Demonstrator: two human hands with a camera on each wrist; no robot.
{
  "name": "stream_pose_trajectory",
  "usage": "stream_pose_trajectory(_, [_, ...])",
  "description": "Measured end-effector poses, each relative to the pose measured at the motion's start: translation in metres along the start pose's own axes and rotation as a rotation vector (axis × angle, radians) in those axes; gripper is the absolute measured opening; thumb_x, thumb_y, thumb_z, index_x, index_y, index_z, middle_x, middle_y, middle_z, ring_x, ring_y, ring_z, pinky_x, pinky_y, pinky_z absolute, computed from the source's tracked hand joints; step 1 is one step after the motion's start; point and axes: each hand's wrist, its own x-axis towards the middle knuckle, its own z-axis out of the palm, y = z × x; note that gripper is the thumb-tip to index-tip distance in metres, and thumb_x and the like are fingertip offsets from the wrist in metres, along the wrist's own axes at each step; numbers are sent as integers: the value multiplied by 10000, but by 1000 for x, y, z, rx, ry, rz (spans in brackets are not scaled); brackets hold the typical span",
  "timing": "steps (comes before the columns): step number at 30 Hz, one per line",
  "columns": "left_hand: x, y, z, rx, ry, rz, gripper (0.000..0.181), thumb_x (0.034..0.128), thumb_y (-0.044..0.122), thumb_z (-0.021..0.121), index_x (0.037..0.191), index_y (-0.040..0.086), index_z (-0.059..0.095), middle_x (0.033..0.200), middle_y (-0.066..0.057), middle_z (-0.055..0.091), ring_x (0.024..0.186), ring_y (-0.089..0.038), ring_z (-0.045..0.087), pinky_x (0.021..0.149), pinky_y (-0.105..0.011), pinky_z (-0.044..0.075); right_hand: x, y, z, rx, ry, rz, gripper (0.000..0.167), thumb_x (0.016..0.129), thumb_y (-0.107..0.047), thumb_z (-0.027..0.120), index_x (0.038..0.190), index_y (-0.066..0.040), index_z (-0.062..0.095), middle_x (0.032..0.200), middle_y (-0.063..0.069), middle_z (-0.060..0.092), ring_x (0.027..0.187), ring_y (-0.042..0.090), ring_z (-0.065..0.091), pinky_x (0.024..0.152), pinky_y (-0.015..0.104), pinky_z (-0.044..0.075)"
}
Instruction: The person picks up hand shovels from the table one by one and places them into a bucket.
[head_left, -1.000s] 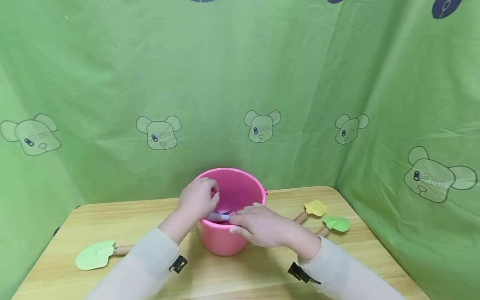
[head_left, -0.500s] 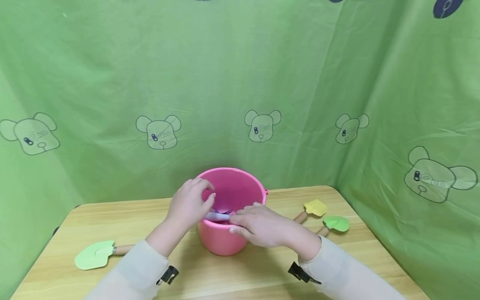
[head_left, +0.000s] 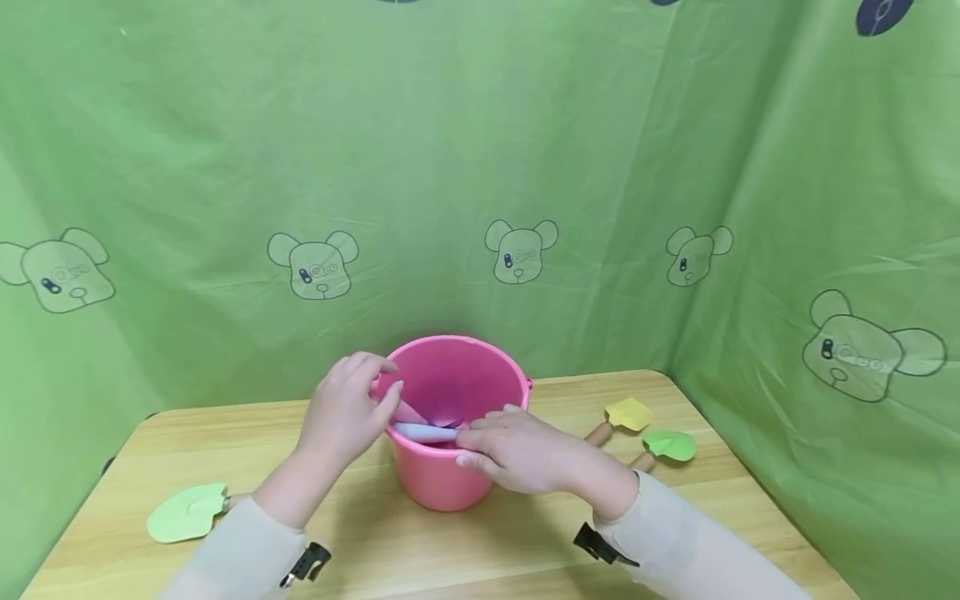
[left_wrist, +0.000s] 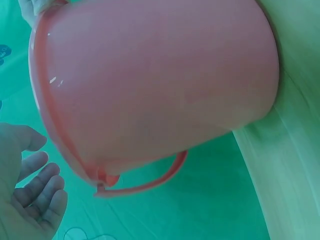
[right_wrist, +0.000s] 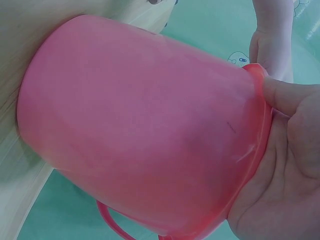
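A pink bucket stands upright on the wooden table. My right hand grips its near right rim; the right wrist view shows the thumb on the outer side, with the other fingers reaching inside. My left hand is by the left rim, fingers loosely bent and holding nothing. In the left wrist view a small gap separates that hand from the bucket wall. Inside lie a pale blue rod-like piece, a pink piece and something purple. Their lower parts are hidden.
On the table's left lies a pale green trowel, its handle partly behind the left sleeve. A small yellow shovel and a green trowel lie at right. Behind the table hangs a green curtain. The bucket's handle hangs down.
My left hand has drawn back leftward from inside the bucket to its left rim, uncovering more of the pale blue and pink pieces. The right hand has stayed on the rim.
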Motion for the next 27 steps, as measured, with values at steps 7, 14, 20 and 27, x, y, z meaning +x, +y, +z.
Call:
stream_pose_trajectory(7, [-4,-11,-11,16,28,9,204,886,187,727,1046,61,712,1059,-81,700,993,-276,636,845,-450,536,0,0,0,5,-6,-2,168,1056,-355,483,974,-243,578,942,-106,581,908,107,535,837,347,383])
stream_pose_trajectory(14, [-12,-27,-24,54,-4,-31,263,898,225,720,1102,61,691,1112,-98,693,1066,-310,629,909,-500,511,1,0,-1,9,-7,-3,172,1056,-361,482,953,-250,564,916,-116,559,881,98,513,833,338,377])
stream_pose_trajectory(20, [-21,-42,-33,11,-81,-108,294,919,264,696,1140,72,675,1150,-99,679,1099,-316,611,942,-527,478,0,1,-1,12,-11,3,174,1055,-361,485,937,-254,555,899,-120,546,871,96,509,828,336,377])
stream_pose_trajectory(27, [-35,-59,-38,-5,-155,-154,307,929,265,687,1165,69,670,1179,-115,666,1117,-326,592,962,-549,454,1,0,-1,13,-10,4,170,1056,-357,483,950,-252,564,924,-115,566,903,106,532,836,345,380])
